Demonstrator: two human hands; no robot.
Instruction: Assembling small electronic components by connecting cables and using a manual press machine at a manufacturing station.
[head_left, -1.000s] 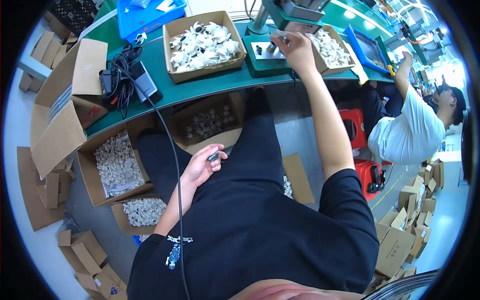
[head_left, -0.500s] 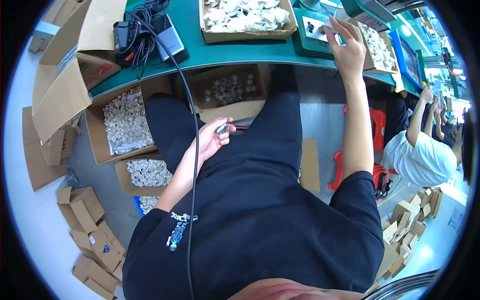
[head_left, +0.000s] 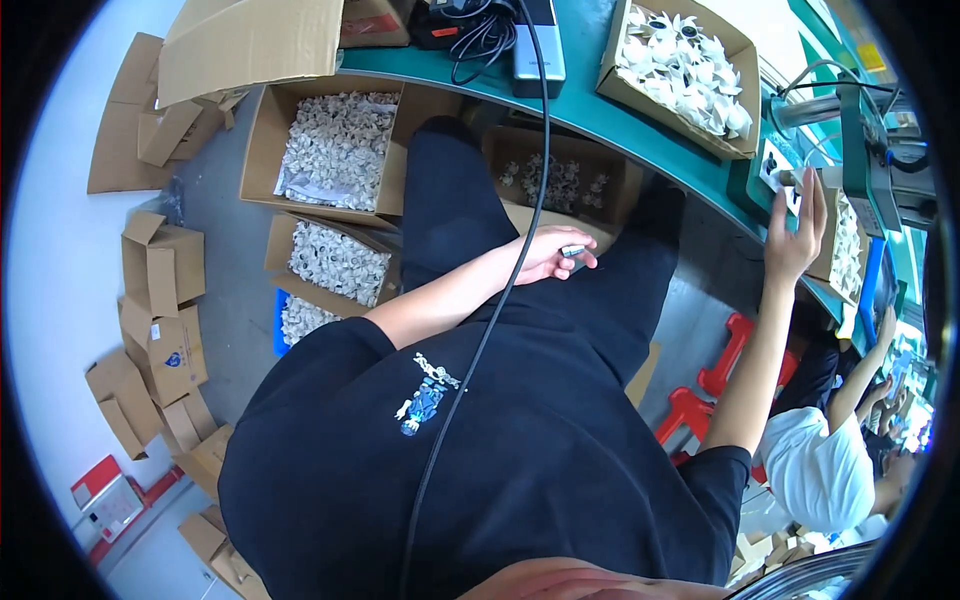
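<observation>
In my left hand (head_left: 545,255), held over my lap, the curled fingers grip a small silver-and-dark part (head_left: 573,250). My right hand (head_left: 798,240) reaches to the bench edge, its thumb and fingertips pinched around something small at a white-topped fixture (head_left: 772,165) on a green base. What sits between those fingertips is too small to make out. Just left of the fixture stands an open carton (head_left: 672,122) of white, pointed plastic parts. To the right of my right hand is another carton (head_left: 848,285) with similar white parts.
A black cable (head_left: 520,260) hangs across my front. On the green bench (head_left: 600,105) lie a silver-and-black box (head_left: 540,65) and coiled leads. Cartons of small white parts (head_left: 340,145) stand below at left. Red stools (head_left: 690,415) and a co-worker in a white shirt (head_left: 818,470) are at right.
The view has turned, so the bench and cartons appear farther right and tilted. My left hand still holds the small part, and my right hand stays at the fixture.
</observation>
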